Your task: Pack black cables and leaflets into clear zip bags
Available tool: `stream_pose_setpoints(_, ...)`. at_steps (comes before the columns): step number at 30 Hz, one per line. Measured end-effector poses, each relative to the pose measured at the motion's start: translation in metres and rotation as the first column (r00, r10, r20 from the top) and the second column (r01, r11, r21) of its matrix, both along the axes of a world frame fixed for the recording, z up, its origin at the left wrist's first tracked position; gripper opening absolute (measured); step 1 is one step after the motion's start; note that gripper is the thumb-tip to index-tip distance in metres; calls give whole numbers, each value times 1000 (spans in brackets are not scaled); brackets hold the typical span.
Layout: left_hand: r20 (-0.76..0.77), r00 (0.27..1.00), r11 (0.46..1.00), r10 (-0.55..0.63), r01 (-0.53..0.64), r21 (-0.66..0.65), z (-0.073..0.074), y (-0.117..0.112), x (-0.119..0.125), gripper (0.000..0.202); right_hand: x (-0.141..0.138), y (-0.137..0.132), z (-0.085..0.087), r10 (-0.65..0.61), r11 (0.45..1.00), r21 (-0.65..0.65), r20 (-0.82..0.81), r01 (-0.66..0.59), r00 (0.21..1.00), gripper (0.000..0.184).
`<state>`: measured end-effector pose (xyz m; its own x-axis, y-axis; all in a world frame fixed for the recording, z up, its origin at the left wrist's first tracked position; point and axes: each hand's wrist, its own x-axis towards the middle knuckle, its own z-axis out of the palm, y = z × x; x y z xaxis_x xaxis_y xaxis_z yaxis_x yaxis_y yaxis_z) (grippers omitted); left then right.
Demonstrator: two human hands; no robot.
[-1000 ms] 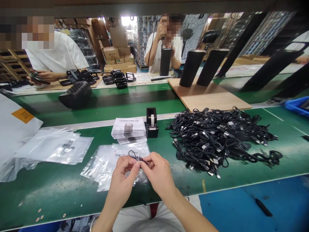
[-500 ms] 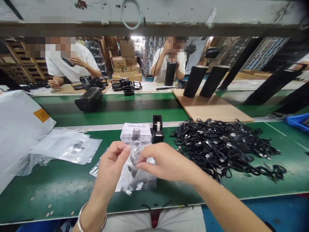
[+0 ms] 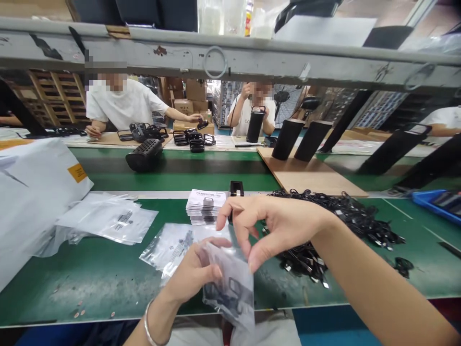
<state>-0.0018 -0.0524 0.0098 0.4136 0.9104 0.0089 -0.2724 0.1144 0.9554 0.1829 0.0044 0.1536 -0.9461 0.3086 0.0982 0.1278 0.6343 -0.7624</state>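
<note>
My left hand (image 3: 194, 274) is closed on the top of a small clear plastic bag (image 3: 230, 288) with a dark coiled cable inside; the bag hangs over the near table edge. Above the bag my right hand (image 3: 270, 226) hovers with loosely curled, parted fingers and holds nothing. Just behind the hands lie several flat clear bags (image 3: 169, 245), a stack of printed booklets (image 3: 206, 205) and a black tape dispenser (image 3: 236, 188). A big heap of black cables (image 3: 345, 216) lies to the right, partly hidden by my right arm.
More clear bags (image 3: 111, 218) and a large white sack (image 3: 32, 192) lie at the left. A wooden board (image 3: 317, 175) with black cylinders (image 3: 288, 138) stands behind. Two people in white shirts work across the green belt (image 3: 180, 173). A blue tray (image 3: 435, 204) sits at far right.
The cable went from both hands' fingertips into the clear bag. My right hand has let go and lifted up; my left hand has lowered the bag toward the table edge.
</note>
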Motion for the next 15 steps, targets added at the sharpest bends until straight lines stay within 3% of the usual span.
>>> stream_pose_setpoints(4, -120, 970, 970, 212, -194, 143, -1, -10, -1, 24, 19, -14, 2, -79, 994, 89, 88, 71, 993, 3)
stream_pose_setpoints(8, -178, 909, 916, 377, -337, 220, 1, -15, 4, 29, 31, -26, -14, -294, 950, 132, 64, 284, 953, 6)
stream_pose_setpoints(10, -170, 877, 889, 450, -422, 178, -1, -16, 7, 30, 30, -31, -34, -439, 896, 47, -70, 442, 896, 7)
stream_pose_setpoints(13, -158, 850, 864, 503, -492, 106, -7, -13, 11, 33, 22, -36, -75, -645, 763, -200, -192, 614, 739, 50)
stream_pose_setpoints(14, -171, 842, 859, 512, -502, 105, -9, -12, 11, 33, 17, -36, -88, -682, 727, -268, -171, 632, 711, 53)
stream_pose_setpoints(15, -184, 829, 850, 527, -514, 117, -10, -9, 11, 32, 13, -37, -101, -727, 676, -326, -151, 661, 670, 38)
